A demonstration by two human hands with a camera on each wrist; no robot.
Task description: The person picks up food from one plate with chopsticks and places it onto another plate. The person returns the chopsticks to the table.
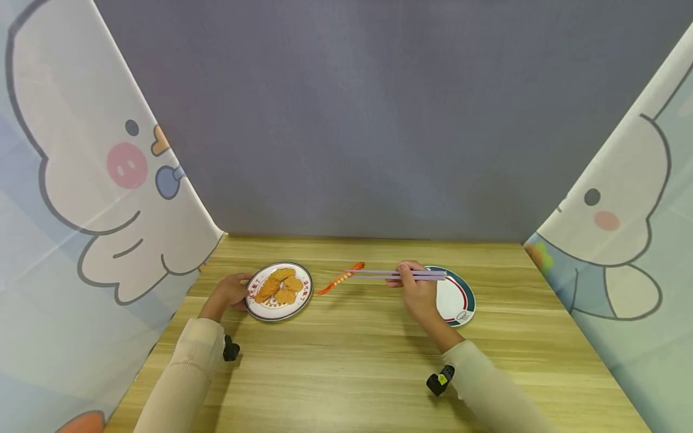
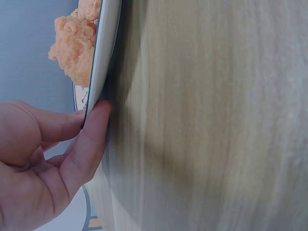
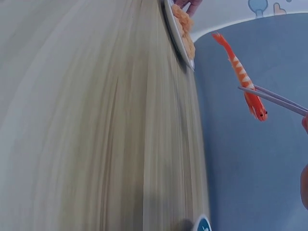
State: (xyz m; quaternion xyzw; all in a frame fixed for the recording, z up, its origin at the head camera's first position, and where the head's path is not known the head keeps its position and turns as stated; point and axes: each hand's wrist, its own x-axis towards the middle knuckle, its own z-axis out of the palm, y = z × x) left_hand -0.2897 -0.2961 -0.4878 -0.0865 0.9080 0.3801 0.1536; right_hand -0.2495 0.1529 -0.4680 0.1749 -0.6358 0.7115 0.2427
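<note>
A pair of chopsticks (image 1: 397,275) is pinched in the right hand (image 1: 418,288), and an orange toy shrimp (image 1: 341,278) is clamped between their tips, lifted clear of the desk (image 1: 352,361) between the two plates. The plate of fried pieces (image 1: 278,291) is steadied at its left rim by the left hand (image 1: 231,293), thumb and fingertips pressed on the edge, probably so that it does not slide. A second plate (image 1: 457,296), with a dark green rim, is partly covered by the right hand and appears empty.
</note>
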